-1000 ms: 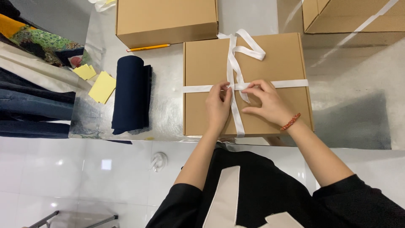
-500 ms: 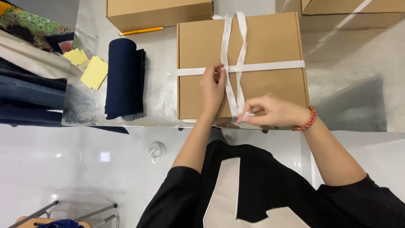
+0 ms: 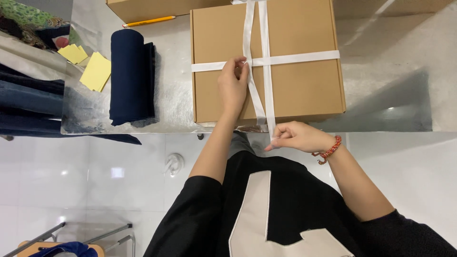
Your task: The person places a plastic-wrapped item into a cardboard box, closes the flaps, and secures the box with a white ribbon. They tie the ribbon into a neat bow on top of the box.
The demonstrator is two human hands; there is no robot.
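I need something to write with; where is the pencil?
In the head view, the yellow pencil lies at top left on the metal table, beyond the rolled navy cloth.

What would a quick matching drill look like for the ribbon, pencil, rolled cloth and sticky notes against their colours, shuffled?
Things:
1. ribbon
2. pencil
3. rolled cloth
4. sticky notes

Colours:
A. navy blue
B. pale yellow
C. white
D. orange-yellow

Pairs: 1-C, 2-D, 3-A, 4-B.

The left hand presses the ribbon on the cardboard box; the right hand pinches its ends at the near edge.
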